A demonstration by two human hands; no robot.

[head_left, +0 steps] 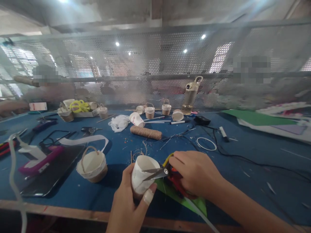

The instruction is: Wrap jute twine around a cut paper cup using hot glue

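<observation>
My left hand point(128, 200) is wrapped round a white paper cup point(141, 173), held upright just above the near edge of the blue table point(243, 152). My right hand point(194, 173) grips a pair of scissors point(157, 171) with red and yellow handles. The open blades point left and touch the cup's side near its rim. A green sheet of paper point(175, 194) lies under my right hand. A finished paper cup basket point(92, 166) with a twine handle stands to the left of the cup.
A twine spool point(145, 132), several cups and small baskets point(149, 111), a water bottle point(190, 95), yellow scissors point(80, 105), pens and a black cable point(230, 155) lie across the table. A tablet point(46, 176) sits near left. A perforated metal screen point(155, 64) backs the table, people behind it.
</observation>
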